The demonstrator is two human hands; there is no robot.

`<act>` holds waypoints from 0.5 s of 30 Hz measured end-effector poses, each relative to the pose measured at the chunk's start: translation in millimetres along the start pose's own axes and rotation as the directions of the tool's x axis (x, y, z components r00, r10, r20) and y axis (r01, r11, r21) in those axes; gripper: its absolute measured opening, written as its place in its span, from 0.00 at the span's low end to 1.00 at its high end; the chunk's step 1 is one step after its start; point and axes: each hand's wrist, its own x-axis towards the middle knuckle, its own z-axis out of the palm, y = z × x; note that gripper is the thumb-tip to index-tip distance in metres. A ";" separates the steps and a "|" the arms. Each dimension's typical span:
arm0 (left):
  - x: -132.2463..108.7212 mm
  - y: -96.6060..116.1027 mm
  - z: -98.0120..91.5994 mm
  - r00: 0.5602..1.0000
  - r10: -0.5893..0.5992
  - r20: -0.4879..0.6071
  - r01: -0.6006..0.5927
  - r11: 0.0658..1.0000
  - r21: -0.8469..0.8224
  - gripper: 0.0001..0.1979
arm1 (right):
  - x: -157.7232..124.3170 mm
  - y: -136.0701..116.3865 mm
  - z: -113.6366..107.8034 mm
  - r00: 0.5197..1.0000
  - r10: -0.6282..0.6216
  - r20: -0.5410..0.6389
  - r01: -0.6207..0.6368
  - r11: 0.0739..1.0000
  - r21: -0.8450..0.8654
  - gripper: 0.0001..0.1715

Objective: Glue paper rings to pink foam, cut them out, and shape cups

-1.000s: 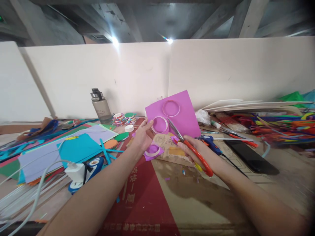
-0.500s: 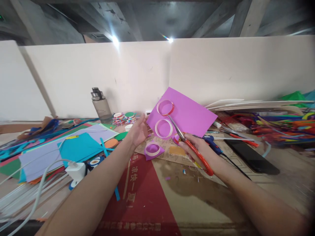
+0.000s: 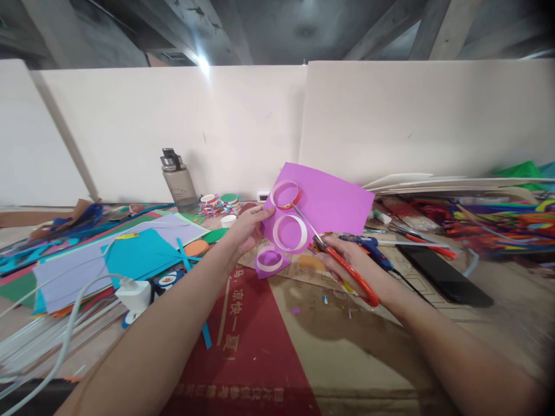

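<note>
My left hand (image 3: 248,229) pinches the left edge of a purple foam sheet (image 3: 329,199) held up over the table. Two white rings are stuck on the sheet, an upper ring (image 3: 285,193) and a lower ring (image 3: 290,233). My right hand (image 3: 347,261) grips red-handled scissors (image 3: 347,268). Their blades reach into the sheet between the two rings. Below the sheet, on the table, lies a small purple piece with a third white ring (image 3: 269,260).
A grey water bottle (image 3: 177,180) stands by the white wall. Coloured foam sheets (image 3: 130,254) and a white charger with cable (image 3: 135,294) lie at left. A blue glue gun (image 3: 368,247), a black phone (image 3: 442,276) and piles of coloured strips (image 3: 489,222) lie at right.
The purple sheet has turned clockwise and sunk a little. My left hand has closed on its edge after briefly letting go. The scissor blades have stayed between the rings.
</note>
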 end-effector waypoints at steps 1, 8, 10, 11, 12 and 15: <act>-0.5 -0.6 0.0 1.000 -0.019 0.011 0.019 1.000 -0.002 0.09 | 0.3 -1.2 -0.8 1.000 0.001 0.018 -0.001 1.000 -0.010 0.05; 2.7 -8.5 -7.9 0.990 -0.028 0.139 0.017 0.997 0.079 0.14 | 2.7 -5.0 -3.2 0.998 0.031 0.054 -0.029 0.999 -0.030 0.07; 1.9 -7.1 -9.3 0.977 -0.030 0.209 0.016 0.997 0.072 0.16 | 3.5 -3.3 -3.0 0.998 0.033 0.045 -0.032 0.999 -0.026 0.08; 0.9 -5.3 -9.2 0.970 -0.020 0.241 0.009 0.999 0.050 0.18 | 3.9 -2.4 -2.9 0.998 0.034 0.043 -0.033 0.999 -0.032 0.09; -0.3 -3.1 -8.4 0.965 0.005 0.263 -0.009 1.000 0.016 0.20 | 4.2 -1.6 -2.6 0.998 0.033 0.044 -0.031 0.998 -0.045 0.10; -3.9 1.2 -0.5 0.966 0.116 0.233 -0.102 0.992 -0.069 0.22 | 4.5 0.7 -0.7 0.999 0.021 0.042 -0.017 0.995 -0.096 0.09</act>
